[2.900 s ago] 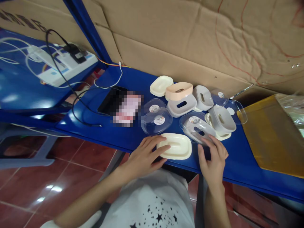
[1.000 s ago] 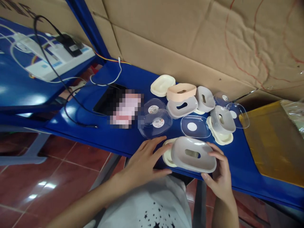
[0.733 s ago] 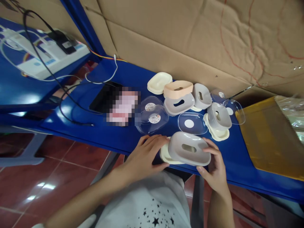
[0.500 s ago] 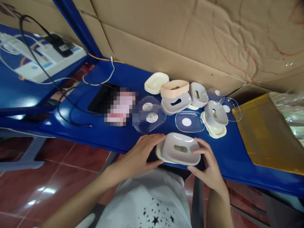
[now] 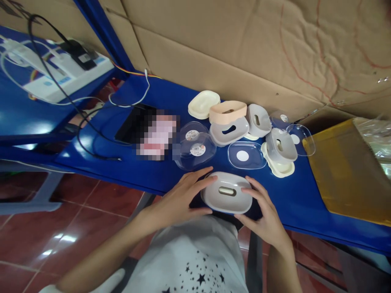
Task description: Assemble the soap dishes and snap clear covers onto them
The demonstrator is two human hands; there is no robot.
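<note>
Gleaming, a pale grey, round-cornered dish [image 5: 227, 202] with an oblong slot [image 5: 227, 191].

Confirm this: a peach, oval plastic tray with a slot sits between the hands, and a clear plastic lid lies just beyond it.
Wrong colour: in the head view, the slotted oval plastic tray between the left hand and right hand is grey. The clear plastic lid lies as you say.
</note>
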